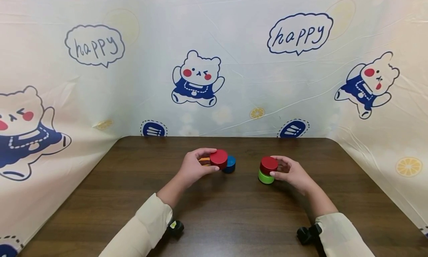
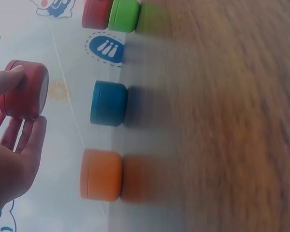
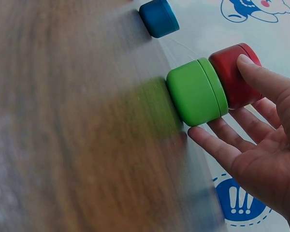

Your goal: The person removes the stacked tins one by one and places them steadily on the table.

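Note:
My left hand [image 1: 192, 168] pinches a small round red tin [image 1: 219, 158] between thumb and fingers. In the left wrist view that tin [image 2: 26, 91] is off the table, apart from the blue tin [image 2: 108, 103] and orange tin [image 2: 101, 175] standing there. The head view has the orange one mostly hidden behind my left hand. With my right hand [image 1: 294, 175] I grip a second red tin [image 1: 269, 164], which sits on top of a green tin [image 1: 266, 178]. The right wrist view has the green tin [image 3: 195, 92] against the red one, a lower finger beside its edge.
The brown wooden table [image 1: 214, 220] reaches back to a pale printed cloth [image 1: 240, 78] hanging behind and at both sides. A small black device [image 1: 175, 228] is on my left wrist, another [image 1: 308, 234] on my right.

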Action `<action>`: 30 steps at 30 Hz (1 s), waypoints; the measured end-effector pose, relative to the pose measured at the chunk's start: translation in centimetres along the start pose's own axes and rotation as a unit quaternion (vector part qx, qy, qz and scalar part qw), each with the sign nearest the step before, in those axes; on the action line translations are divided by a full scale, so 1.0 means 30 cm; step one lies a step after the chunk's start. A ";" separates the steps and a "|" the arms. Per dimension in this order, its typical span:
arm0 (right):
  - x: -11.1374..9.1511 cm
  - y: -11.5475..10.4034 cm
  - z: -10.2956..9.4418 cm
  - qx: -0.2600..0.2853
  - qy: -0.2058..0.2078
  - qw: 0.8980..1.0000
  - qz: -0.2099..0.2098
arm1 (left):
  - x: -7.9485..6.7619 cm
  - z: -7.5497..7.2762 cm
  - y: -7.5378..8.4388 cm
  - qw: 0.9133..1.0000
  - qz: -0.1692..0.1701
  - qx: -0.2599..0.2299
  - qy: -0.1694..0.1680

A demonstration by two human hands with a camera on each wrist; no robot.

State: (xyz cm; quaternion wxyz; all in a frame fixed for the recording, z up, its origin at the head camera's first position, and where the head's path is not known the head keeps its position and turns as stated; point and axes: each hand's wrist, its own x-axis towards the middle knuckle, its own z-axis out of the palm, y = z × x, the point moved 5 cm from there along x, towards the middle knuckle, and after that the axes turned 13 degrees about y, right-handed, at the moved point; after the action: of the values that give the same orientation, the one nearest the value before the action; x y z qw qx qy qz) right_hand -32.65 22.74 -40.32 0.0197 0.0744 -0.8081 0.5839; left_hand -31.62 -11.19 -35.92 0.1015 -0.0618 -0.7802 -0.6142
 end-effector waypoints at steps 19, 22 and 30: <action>0.000 -0.002 0.000 0.000 0.000 1.000 0.003 | -0.006 -0.091 -0.026 0.999 -0.015 0.020 0.029; -0.001 -0.003 0.000 -0.001 0.000 1.000 0.003 | -0.005 -0.102 -0.033 0.999 -0.016 0.024 0.031; -0.004 0.000 -0.001 -0.006 0.000 1.000 0.003 | -0.010 -0.133 -0.049 0.999 -0.014 0.037 0.036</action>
State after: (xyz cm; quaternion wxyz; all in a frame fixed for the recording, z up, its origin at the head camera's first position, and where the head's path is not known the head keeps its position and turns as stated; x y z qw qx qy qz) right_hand -32.54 22.77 -40.32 0.0190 0.0720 -0.8117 0.5793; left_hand -31.33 -15.39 -36.47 0.1227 -0.0251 -0.7992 -0.5878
